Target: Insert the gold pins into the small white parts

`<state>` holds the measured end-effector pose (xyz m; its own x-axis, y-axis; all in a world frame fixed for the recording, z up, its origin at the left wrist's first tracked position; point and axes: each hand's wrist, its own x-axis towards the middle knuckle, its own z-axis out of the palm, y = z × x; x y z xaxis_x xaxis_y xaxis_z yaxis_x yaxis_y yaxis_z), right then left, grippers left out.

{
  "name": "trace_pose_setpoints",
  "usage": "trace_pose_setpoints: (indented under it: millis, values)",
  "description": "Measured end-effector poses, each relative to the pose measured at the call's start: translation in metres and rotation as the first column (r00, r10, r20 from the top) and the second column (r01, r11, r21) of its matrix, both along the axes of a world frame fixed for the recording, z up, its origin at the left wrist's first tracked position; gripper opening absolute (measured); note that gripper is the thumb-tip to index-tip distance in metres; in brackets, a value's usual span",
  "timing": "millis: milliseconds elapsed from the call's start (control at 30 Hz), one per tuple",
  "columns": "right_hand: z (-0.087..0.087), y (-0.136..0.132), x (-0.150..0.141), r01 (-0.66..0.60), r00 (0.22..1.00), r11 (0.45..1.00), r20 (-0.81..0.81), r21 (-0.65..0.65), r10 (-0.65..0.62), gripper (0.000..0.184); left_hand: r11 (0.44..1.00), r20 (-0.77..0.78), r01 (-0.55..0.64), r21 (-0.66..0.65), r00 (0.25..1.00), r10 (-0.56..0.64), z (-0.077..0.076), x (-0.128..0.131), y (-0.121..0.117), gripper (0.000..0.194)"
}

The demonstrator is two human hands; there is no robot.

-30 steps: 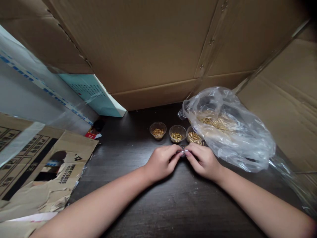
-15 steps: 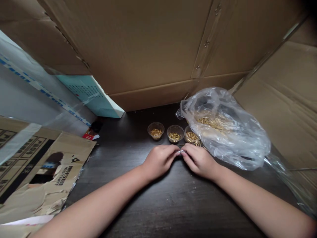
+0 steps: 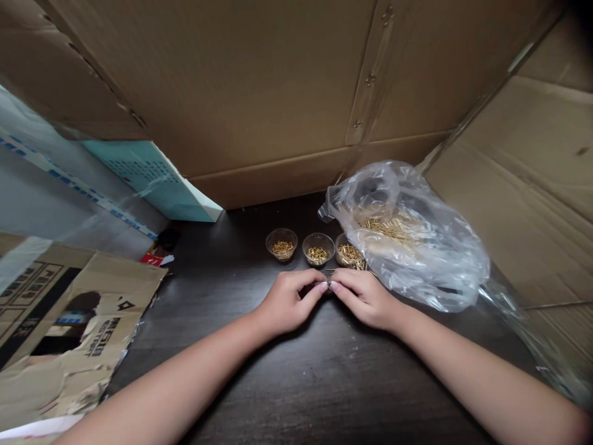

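Note:
My left hand (image 3: 288, 301) and my right hand (image 3: 362, 298) meet fingertip to fingertip over the dark wooden table (image 3: 324, 383). Both are pinched closed around something tiny at the point where they touch; I cannot make it out. Just beyond my fingers stand three small clear cups: the left cup (image 3: 281, 243), the middle cup (image 3: 318, 248) and the right cup (image 3: 348, 250), each holding small gold metal pins. A few loose pins (image 3: 360, 266) lie on the table beside the right cup.
A crumpled clear plastic bag (image 3: 407, 241) with more gold pins lies at the right. Cardboard boxes (image 3: 278, 93) wall in the back and right. A torn printed cardboard sheet (image 3: 69, 327) and a teal box (image 3: 152, 179) sit at the left.
Both hands stay pinched together at the same spot near the cups. Everything has slid slightly left and down in the picture, as the camera turned.

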<state>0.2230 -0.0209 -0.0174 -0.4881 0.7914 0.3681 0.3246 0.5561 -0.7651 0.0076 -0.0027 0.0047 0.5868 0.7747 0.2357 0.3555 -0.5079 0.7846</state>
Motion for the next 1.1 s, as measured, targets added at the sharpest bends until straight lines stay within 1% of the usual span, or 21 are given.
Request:
trace_pose_setpoints:
  millis: [133, 200, 300, 433, 600, 733, 933, 1100]
  values:
    - [0.0029, 0.0015, 0.0021, -0.015, 0.996, 0.992, -0.084, -0.125, 0.004, 0.027, 0.985, 0.050, 0.012, -0.173, 0.999, -0.003, -0.0007, -0.0007, 0.0006, 0.021]
    - [0.0037, 0.0021, 0.0022, -0.030, 0.992, 0.985, -0.122, -0.171, 0.009, 0.028, 0.972, 0.073, 0.024, -0.236, 0.997, -0.007, -0.0015, -0.0010, 0.0002, 0.023]
    - [0.0045, 0.0019, 0.0017, -0.041, 0.989, 0.977, -0.149, -0.207, 0.010, 0.029, 0.953, 0.094, 0.038, -0.300, 0.995, -0.010, -0.0017, -0.0009, -0.0015, 0.024]
    - [0.0042, 0.0016, -0.0003, -0.037, 0.989, 0.967, -0.148, -0.252, -0.001, 0.031, 0.914, 0.128, 0.053, -0.401, 0.992, -0.002, -0.0006, -0.0006, -0.0031, 0.026]
    - [0.0040, 0.0025, -0.0031, -0.066, 0.986, 0.952, -0.169, -0.300, 0.015, 0.033, 0.871, 0.181, 0.081, -0.485, 0.983, 0.009, -0.0001, 0.0001, -0.0002, 0.025]
    - [0.0064, 0.0017, -0.0027, -0.066, 0.989, 0.952, -0.148, -0.299, 0.022, 0.036, 0.852, 0.195, 0.097, -0.514, 0.981, 0.006, 0.0002, 0.0013, 0.0025, 0.024]
    - [0.0062, 0.0008, -0.0001, -0.074, 0.987, 0.947, -0.157, -0.314, 0.025, 0.039, 0.853, 0.167, 0.095, -0.513, 0.986, -0.010, 0.0015, 0.0025, 0.0032, 0.025]
    - [0.0032, 0.0033, 0.0019, -0.046, 0.994, 0.943, -0.107, -0.331, 0.010, 0.037, 0.861, 0.159, 0.087, -0.502, 0.987, -0.007, -0.0013, 0.0024, 0.0037, 0.028]
